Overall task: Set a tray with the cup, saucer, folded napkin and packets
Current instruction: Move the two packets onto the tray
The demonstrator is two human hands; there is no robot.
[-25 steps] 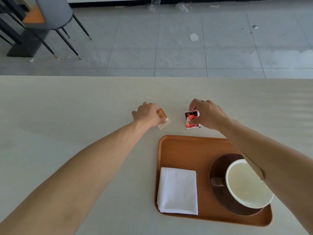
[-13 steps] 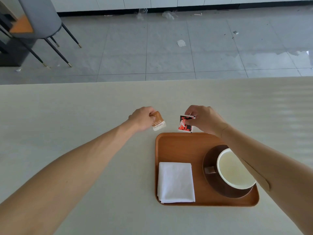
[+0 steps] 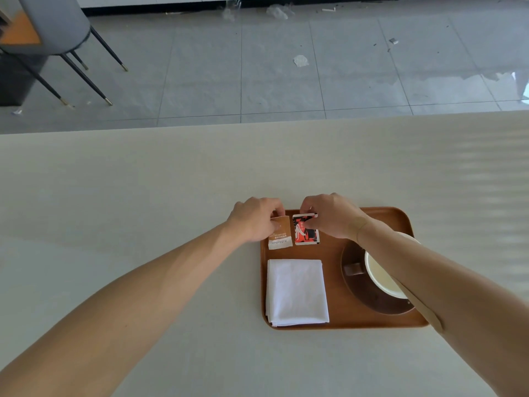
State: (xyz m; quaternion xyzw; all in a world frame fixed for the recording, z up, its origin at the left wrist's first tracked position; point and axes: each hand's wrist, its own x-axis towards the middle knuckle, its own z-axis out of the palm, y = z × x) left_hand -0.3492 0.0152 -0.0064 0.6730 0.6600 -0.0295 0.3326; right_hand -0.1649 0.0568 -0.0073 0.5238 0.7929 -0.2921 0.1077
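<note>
- My left hand (image 3: 254,220) pinched the brown packet (image 3: 280,232); my right hand (image 3: 332,216) pinched the red packet (image 3: 305,231).
- Both packets lay side by side on the tray (image 3: 337,282), long axes pointing toward me.

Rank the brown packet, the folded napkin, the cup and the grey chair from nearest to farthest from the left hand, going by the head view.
1. Brown packet: pinched in the left hand, at the tray's far left corner.
2. Folded napkin: on the tray, just nearer the person than the packet.
3. Cup: on the saucer, at the tray's right side.
4. Grey chair: on the floor, far left, beyond the table.
</note>
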